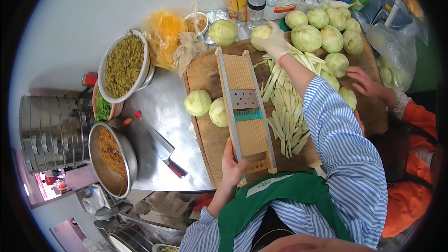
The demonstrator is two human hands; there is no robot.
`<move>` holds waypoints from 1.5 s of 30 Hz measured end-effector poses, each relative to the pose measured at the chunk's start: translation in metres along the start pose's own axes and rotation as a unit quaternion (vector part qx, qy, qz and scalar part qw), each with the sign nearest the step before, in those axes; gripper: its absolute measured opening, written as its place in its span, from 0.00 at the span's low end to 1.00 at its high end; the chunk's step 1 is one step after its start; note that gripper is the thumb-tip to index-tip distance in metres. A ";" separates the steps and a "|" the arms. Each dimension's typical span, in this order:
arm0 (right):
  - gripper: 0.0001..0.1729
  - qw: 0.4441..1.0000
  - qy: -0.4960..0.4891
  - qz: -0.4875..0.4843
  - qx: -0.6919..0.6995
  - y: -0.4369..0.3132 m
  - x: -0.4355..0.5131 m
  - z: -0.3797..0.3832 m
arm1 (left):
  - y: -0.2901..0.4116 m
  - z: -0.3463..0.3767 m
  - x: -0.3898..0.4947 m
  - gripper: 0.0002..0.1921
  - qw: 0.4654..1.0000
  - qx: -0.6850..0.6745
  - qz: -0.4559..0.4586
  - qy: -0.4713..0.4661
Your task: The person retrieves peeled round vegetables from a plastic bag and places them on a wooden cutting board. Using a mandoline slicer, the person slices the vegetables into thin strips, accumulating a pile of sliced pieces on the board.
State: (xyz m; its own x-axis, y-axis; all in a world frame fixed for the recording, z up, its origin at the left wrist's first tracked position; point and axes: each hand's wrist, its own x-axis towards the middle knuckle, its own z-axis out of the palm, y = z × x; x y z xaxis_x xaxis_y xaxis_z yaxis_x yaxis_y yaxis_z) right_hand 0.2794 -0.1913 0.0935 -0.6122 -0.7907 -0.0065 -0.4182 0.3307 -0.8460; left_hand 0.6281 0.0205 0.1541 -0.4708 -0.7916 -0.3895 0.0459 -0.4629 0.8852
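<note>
My left hand (231, 165) is bare and grips the near end of a wooden mandoline slicer (249, 136), tilted on the round wooden chopping board (201, 140). The slicer has a steel plate with holes and a green toothed comb. My right hand (274, 42), in a pale glove, is on a peeled, pale-green round vegetable (259, 35), likely kohlrabi, at the board's far edge. Long cut strips (285, 119) lie heaped right of the slicer. Two peeled vegetables (197, 103) sit at its left, the second partly behind the frame.
More peeled vegetables (306, 38) crowd the board's right. A co-worker's hand (365, 81) is beside them. At left, a cleaver (168, 152) lies on the steel table (147, 178), near a bowl of chopped greens (124, 66) and a steel bowl of orange shreds (112, 154). Jars stand behind.
</note>
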 end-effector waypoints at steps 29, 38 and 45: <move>0.45 0.877 -0.241 -0.341 -0.237 -0.076 -0.188 -0.067 | -0.068 0.059 -0.012 0.49 0.897 -0.421 -0.111 -0.081; 0.41 0.838 -0.284 -0.389 -0.256 -0.081 -0.191 -0.072 | -0.053 0.064 -0.008 0.47 0.891 -0.434 -0.113 -0.075; 0.35 0.769 -0.334 -0.476 -0.264 -0.087 -0.215 -0.099 | -0.065 0.054 -0.004 0.50 0.901 -0.413 -0.111 -0.070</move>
State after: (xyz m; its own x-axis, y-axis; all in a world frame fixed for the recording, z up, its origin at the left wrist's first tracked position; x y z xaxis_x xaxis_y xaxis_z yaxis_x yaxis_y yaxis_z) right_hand 0.3805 0.0011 0.2211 0.5487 -0.8338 0.0601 -0.7860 -0.5391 -0.3028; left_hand 0.5796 0.0753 0.1119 -0.6535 -0.6111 -0.4466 0.5498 -0.7888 0.2748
